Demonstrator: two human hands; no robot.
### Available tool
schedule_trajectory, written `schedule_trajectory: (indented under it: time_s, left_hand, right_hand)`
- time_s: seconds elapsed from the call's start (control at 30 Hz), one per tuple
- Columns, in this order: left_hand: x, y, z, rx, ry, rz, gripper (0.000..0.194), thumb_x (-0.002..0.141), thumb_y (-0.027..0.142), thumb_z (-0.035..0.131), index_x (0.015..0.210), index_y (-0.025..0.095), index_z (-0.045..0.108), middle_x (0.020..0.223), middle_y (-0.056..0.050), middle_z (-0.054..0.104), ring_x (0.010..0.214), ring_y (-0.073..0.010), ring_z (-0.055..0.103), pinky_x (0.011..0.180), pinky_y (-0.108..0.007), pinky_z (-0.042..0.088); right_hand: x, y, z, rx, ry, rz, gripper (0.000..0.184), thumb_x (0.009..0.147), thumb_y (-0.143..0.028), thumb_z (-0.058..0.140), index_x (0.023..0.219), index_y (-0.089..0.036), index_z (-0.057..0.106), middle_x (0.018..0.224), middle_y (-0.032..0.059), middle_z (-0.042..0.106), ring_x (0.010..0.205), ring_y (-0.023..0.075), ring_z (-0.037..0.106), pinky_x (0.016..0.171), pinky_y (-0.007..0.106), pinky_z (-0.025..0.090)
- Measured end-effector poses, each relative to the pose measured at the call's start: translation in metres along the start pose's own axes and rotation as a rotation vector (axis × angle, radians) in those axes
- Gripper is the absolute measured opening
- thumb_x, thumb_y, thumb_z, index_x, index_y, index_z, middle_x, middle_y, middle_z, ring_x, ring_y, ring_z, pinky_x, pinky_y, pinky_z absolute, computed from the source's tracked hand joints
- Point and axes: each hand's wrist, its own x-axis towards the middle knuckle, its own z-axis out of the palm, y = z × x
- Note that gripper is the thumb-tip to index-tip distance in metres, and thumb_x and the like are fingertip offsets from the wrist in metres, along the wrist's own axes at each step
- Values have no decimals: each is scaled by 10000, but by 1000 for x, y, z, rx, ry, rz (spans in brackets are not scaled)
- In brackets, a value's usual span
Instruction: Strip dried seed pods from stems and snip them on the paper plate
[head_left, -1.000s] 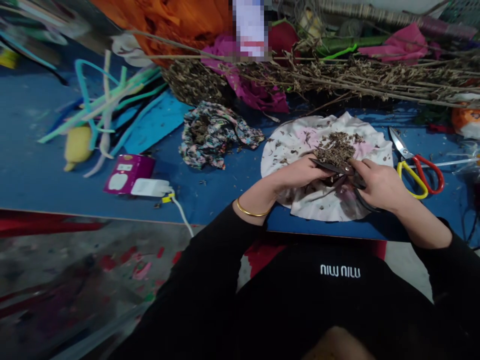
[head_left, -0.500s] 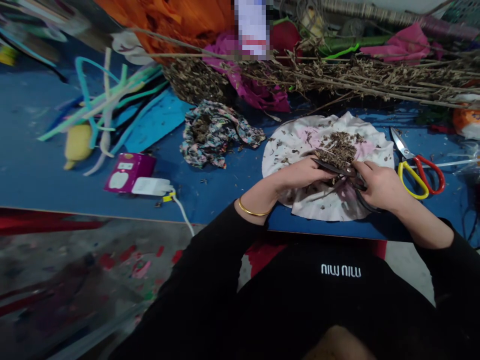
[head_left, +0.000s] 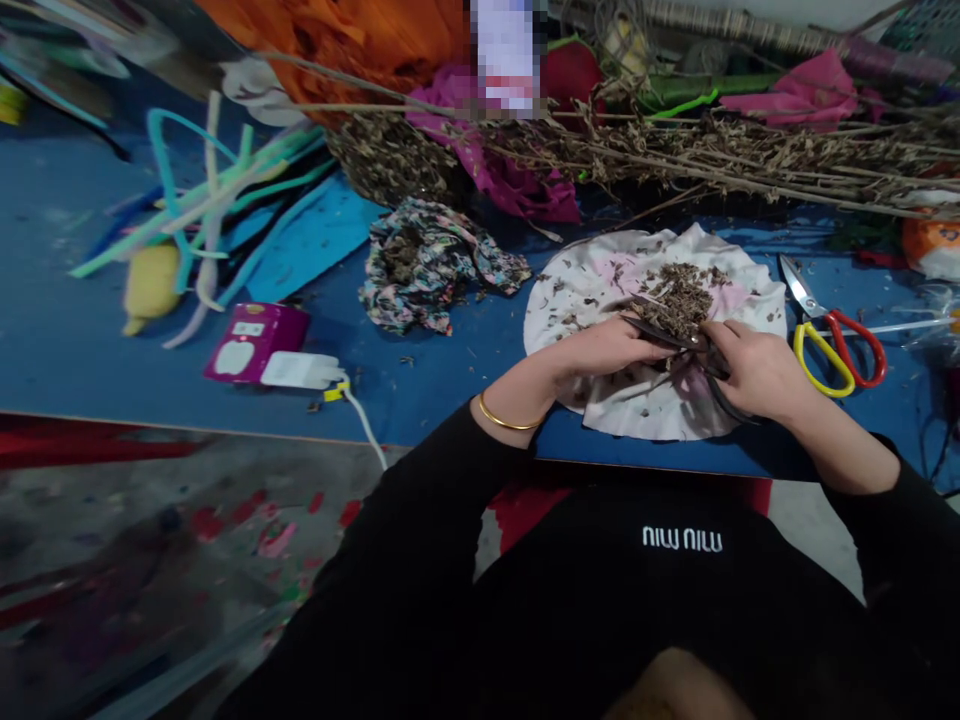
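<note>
Dark scissors (head_left: 696, 343) sit right of center in the frame, over a rumpled white cloth (head_left: 641, 415) with pink patches. Closed fingers of the right hand (head_left: 759, 372) grip their handles; the left hand (head_left: 600, 347) curls at the blades, its exact hold hidden. Crumbly dried leaves (head_left: 679, 298) heap just beyond. Upside-down white lettering (head_left: 682, 540) on the black top reads "miu miu". Glossy red-and-yellow handled scissors (head_left: 864, 350) lie at right, a purple box (head_left: 279, 330) at left.
</note>
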Motion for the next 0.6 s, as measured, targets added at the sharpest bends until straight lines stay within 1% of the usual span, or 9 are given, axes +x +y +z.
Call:
schedule_trajectory:
  time_s: [0.07,0.13,0.27,0.37,0.43,0.5,0.6]
  left_hand:
    - [-1,1,0,-14,-4,-12,193,900,362,764,950,176,779,765,-42,682,664,-153,607,583,-270,483]
    - [-3,2,-1,-16,-2,-17,197,896,364,767,887,168,753,707,-33,645,618,-142,569,543,-262,440]
    - [-3,1,-3,-4,-13,-36,258,899,377,750,758,172,684,646,-30,600,559,-131,501,493,-270,362]
    - [-2,-1,-4,-11,-22,-30,295,886,401,766,718,182,660,617,-23,565,557,-135,485,498,-283,359]
    - [-1,-2,-3,-23,-13,-39,279,874,410,780,746,183,678,631,-27,577,584,-148,516,518,-288,391]
    - [-2,-1,-1,-46,14,-47,242,864,410,791,827,182,719,686,-39,628,637,-165,569,555,-292,441]
    - [-3,1,2,-73,36,-59,244,855,413,807,910,183,747,760,-50,688,694,-174,613,593,-288,486]
  right_hand:
    - [0,2,0,8,-21,-5,573,926,-352,536,1437,-109,624,1211,201,746,980,320,707,727,348,443]
    - [0,4,-1,17,-37,-2,571,922,-332,536,1437,-105,627,1239,208,745,987,322,713,737,352,451]
    - [0,5,-2,30,-53,10,562,924,-312,526,1436,-107,634,1249,204,749,992,321,718,741,352,455]
    - [1,5,-3,34,-45,3,561,923,-311,523,1439,-125,638,1251,186,749,998,312,715,746,347,453]
    - [1,3,-3,34,-23,4,582,925,-323,523,1466,-135,622,1254,180,743,1006,313,710,743,348,450]
    - [2,1,-4,29,-2,16,616,925,-338,527,1501,-128,593,1252,187,733,1012,320,705,736,350,448]
    - [4,-3,-5,18,-11,31,630,920,-352,536,1497,-103,587,1244,204,728,1019,331,705,729,352,444]
